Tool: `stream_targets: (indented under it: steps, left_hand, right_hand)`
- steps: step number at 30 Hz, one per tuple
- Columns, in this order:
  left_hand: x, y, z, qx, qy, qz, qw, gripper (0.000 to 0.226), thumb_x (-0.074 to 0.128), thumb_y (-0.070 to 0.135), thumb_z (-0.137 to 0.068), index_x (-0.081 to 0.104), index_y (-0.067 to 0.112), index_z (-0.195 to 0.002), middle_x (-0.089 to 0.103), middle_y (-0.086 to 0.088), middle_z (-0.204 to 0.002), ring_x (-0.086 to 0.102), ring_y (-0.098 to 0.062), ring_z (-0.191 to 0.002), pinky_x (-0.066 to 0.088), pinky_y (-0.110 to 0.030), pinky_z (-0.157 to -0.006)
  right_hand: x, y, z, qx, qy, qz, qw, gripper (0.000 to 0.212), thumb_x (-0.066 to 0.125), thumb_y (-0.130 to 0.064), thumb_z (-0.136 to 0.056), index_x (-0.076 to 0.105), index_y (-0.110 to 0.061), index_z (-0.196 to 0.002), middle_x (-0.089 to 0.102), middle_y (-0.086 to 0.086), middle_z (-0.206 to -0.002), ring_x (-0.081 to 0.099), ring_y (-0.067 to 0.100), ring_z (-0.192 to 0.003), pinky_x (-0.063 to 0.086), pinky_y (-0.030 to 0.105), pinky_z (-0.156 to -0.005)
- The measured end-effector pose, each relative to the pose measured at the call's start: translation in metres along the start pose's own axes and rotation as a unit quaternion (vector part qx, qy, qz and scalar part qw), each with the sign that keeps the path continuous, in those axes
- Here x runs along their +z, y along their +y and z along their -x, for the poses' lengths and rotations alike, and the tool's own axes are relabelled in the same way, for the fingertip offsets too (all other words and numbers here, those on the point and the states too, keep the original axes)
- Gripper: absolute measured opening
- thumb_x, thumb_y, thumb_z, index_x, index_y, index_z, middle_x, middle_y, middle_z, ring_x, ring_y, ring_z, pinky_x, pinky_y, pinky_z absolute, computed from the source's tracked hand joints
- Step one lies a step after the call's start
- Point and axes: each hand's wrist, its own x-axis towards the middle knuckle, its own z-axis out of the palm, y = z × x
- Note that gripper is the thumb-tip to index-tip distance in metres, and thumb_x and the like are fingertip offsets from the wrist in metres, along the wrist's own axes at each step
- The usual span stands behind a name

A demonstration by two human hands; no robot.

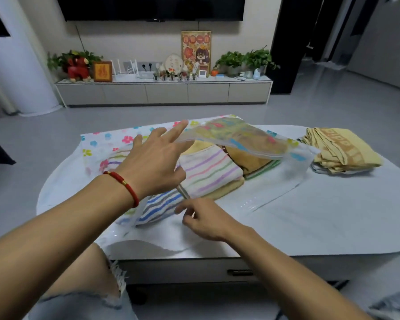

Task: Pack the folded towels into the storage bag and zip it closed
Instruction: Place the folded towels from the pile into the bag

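Head view: you are mid-way through the packing step. The flower-printed storage bag (pixel 106 144) lies across the white coffee table (pixel 321 215), its clear upper flap (pixel 240 137) lifted over a stack of folded towels. Your left hand (pixel 153 162) hovers above the bag, fingers spread and nearly straight, the fingertips at the raised flap edge; whether they touch it is unclear. Your right hand (pixel 206 221) sits at the near edge of the opening, fingers curled and seemingly pinching the thin plastic beside the blue-striped towel (pixel 162 204). The pastel-striped towel (pixel 208 174) rests on a tan towel (pixel 247 158), both only partly under the flap. 1 yellow patterned towel (pixel 342 148) lies outside, well apart, at the table's right end. By judgement, the next move calls for seating the stack deeper, adding the outside towel, then flattening the flap so the closure strips meet; the zipper slider itself is not discernible.
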Motion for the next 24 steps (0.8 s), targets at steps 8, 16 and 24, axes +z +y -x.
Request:
stream_targets:
  steps: [8,16,24]
  left_hand:
    - [0.02,0.054,-0.064,0.086,0.025,-0.015,0.996,0.059,0.057,0.046,-0.085,0.043,0.04,-0.142,0.004,0.006,-0.166,0.011,-0.035,-0.148,0.025,-0.07,-0.109]
    - [0.022,0.082,-0.137,0.131,-0.003,0.007,0.991,0.056,0.059,0.049,-0.084,0.051,0.04,-0.139,0.004,0.01,-0.166,0.01,-0.033,-0.149,0.03,-0.069,-0.106]
    - [0.026,0.09,-0.159,0.115,-0.011,0.024,0.993,0.057,0.053,0.05,-0.082,0.053,0.039,-0.138,0.008,0.013,-0.165,0.012,-0.029,-0.149,0.031,-0.063,-0.11]
  right_hand:
    - [-0.174,0.139,0.095,0.154,0.05,0.082,0.983,0.025,0.058,-0.013,-0.091,0.075,-0.031,-0.094,0.077,-0.007,-0.075,0.064,0.002,-0.055,0.042,0.009,-0.053]
    - [-0.277,0.294,0.095,0.304,0.346,0.21,0.862,0.024,0.057,-0.019,-0.096,0.076,-0.014,-0.109,0.072,0.018,-0.115,0.063,0.04,-0.107,0.054,0.045,-0.088]
    - [-0.309,0.358,0.041,0.454,0.33,0.136,0.817,0.049,0.044,-0.045,-0.104,0.043,-0.016,-0.143,0.05,0.029,-0.142,0.042,0.05,-0.133,0.035,0.053,-0.109]
